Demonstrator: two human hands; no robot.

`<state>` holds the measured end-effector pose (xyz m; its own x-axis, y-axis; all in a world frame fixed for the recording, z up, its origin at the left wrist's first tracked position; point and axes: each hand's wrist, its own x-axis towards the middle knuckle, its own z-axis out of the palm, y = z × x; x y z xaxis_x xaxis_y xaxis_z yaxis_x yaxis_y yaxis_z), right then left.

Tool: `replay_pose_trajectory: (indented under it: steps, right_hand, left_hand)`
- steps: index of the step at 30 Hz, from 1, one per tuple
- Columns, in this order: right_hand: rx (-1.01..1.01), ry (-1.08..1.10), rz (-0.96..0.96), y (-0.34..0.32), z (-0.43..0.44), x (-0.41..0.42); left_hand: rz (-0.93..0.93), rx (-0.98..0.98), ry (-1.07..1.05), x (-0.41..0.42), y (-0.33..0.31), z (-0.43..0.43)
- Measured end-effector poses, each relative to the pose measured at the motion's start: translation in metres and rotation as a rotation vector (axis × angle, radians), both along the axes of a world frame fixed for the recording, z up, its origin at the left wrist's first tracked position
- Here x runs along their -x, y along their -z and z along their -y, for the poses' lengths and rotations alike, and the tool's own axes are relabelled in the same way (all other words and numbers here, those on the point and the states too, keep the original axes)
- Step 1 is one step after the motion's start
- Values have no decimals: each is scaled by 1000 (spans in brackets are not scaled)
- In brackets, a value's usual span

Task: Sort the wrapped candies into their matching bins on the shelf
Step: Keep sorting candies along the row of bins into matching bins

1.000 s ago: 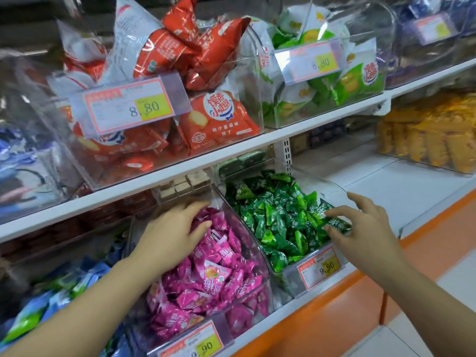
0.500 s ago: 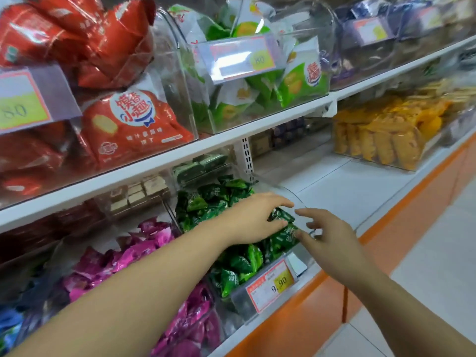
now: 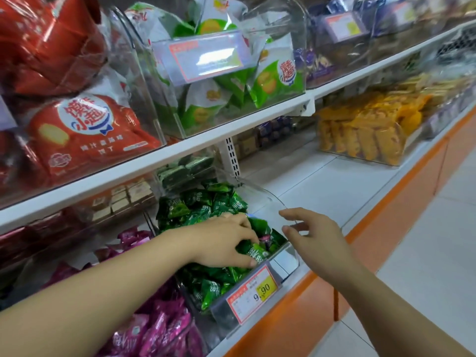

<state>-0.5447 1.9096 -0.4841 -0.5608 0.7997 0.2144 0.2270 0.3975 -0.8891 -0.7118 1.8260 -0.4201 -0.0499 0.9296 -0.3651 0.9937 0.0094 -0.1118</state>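
Candy [image 3: 257, 251] now in left hand [image 3: 222, 240]

White shelves [image 3: 322, 186] top an orange base [image 3: 296, 320] — pale tiled floor [image 3: 427, 269].

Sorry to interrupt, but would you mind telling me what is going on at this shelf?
A person is sorting wrapped candies at a shop shelf. Their left hand is inside the clear plastic bin of green wrapped candies, fingers and thumb curled round a few near the front, where a scrap of pink wrapper shows. The right hand hovers open beside the bin's right wall, holding nothing. Pink wrapped candies fill the next bin left.
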Motion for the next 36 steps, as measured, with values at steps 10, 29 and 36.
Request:
replay_pose_trajectory:
  steps: [10,29,36]
  right_hand:
    - [0,-30,31,-3,3,-4]
    - [16,6,19,-3,2,2]
    - [22,-5,30,-5,3,1]
  left_hand:
    - [-89,-74,33,7,-9,45]
    - [-35,150,-180,-7,21,-12]
    - [-42,194,-140,-8,8,10]
